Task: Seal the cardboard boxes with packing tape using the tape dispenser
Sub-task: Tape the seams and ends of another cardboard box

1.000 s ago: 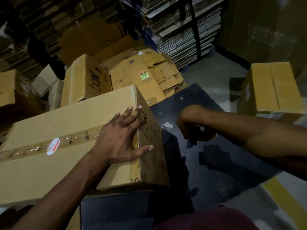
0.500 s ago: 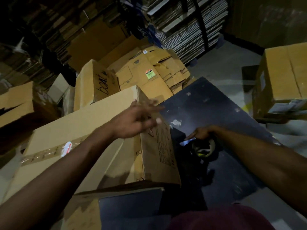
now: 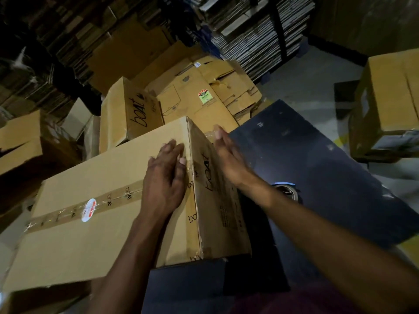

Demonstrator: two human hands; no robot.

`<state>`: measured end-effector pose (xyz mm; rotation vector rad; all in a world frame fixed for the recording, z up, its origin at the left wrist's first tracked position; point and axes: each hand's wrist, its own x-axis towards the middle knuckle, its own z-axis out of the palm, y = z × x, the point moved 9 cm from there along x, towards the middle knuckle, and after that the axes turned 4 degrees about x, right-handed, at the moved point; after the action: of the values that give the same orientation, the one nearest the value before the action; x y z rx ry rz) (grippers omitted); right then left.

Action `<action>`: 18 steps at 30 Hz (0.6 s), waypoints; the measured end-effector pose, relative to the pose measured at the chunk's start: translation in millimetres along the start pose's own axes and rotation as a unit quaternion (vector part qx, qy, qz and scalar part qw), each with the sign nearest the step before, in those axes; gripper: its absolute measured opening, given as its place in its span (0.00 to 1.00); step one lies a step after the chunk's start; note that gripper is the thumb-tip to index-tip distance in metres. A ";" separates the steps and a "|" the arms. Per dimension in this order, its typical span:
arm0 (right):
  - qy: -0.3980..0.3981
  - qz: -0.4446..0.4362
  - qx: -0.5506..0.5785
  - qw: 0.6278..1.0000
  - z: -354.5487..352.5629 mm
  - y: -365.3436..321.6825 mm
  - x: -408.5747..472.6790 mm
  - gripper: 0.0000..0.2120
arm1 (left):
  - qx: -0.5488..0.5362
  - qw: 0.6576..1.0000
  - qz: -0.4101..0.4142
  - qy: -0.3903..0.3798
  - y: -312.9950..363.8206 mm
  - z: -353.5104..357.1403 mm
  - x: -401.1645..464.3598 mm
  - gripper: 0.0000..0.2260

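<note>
The word "boat" is handwritten on the end face of the large cardboard box point(image 3: 95, 214), and "bo" is printed along that face's left edge. The same word is written on a second box point(image 3: 127, 112) behind it. A round white sticker point(image 3: 88, 210) with red print too small to read is stuck on the brown tape strip point(image 3: 74, 211) along the top seam. Two hands are seen. The left hand point(image 3: 165, 177) is laid flat on the box top at its right edge, fingers straight — the right hand point(image 3: 226, 152) is pressed open against the end face near clear tape point(image 3: 209, 135) at the upper corner. One tape dispenser point(image 3: 286, 191) is left on the dark platform point(image 3: 328, 177), just beside the right forearm, held by neither hand.
</note>
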<state>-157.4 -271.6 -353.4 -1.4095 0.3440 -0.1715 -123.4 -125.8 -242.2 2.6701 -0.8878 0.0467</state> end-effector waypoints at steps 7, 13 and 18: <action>0.041 -0.031 -0.068 0.996 46.5 4.6 7.7 0.33 | 0.016 1.000 0.000 0.016 -0.8 2.9 -0.2 0.22; 0.072 0.066 -0.180 0.979 4.0 74.8 -1.1 0.36 | 0.009 1.000 -0.001 0.024 2.3 0.8 -3.1 0.21; 0.099 -0.053 -0.049 0.992 35.5 -18.9 0.0 0.30 | 0.014 1.000 0.001 0.020 1.5 1.8 -1.8 0.21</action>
<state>-143.9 -241.4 -330.5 -1.5134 0.4469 -0.3868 -125.9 -126.4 -243.7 2.6833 -0.8847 0.1142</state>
